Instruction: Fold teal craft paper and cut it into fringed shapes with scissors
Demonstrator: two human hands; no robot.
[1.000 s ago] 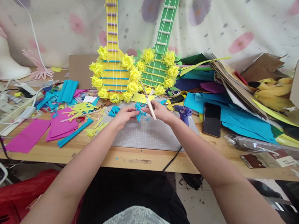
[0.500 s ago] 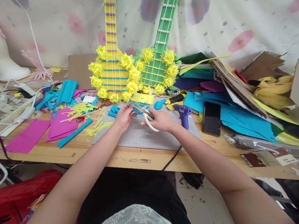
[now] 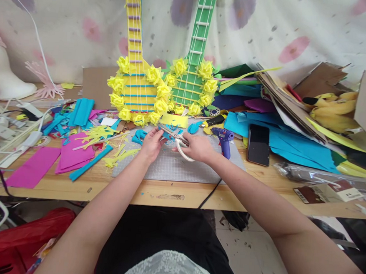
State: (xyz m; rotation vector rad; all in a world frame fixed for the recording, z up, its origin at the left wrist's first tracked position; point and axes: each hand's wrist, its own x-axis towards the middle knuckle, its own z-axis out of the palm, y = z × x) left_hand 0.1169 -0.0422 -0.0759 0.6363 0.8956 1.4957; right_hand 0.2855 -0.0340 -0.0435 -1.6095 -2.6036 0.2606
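My right hand [image 3: 199, 147] is closed round the white handles of a pair of scissors [image 3: 184, 153], whose blades point left toward my other hand. With its fingers pinched, my left hand [image 3: 152, 145] holds a small piece of blue paper [image 3: 163, 132] at the blade tips; much of the piece is hidden by the fingers and blades. Under both hands lies a grey cutting mat [image 3: 168, 169] with paper scraps on it. Curled blue paper pieces lie on either side, one by my left hand [image 3: 138, 137] and another beyond my right [image 3: 194, 127].
Behind the mat stand a yellow paper guitar [image 3: 133, 79] and a green one [image 3: 195, 77], both edged with yellow paper roses. A purple glue gun [image 3: 225, 142] and a phone [image 3: 259, 145] lie right. Pink paper sheets [image 3: 75, 154] lie left; cardboard [image 3: 320, 82] is piled back right.
The hands stay in nearly the same place, with the scissors still at the blue paper. The whole view has shifted very slightly.
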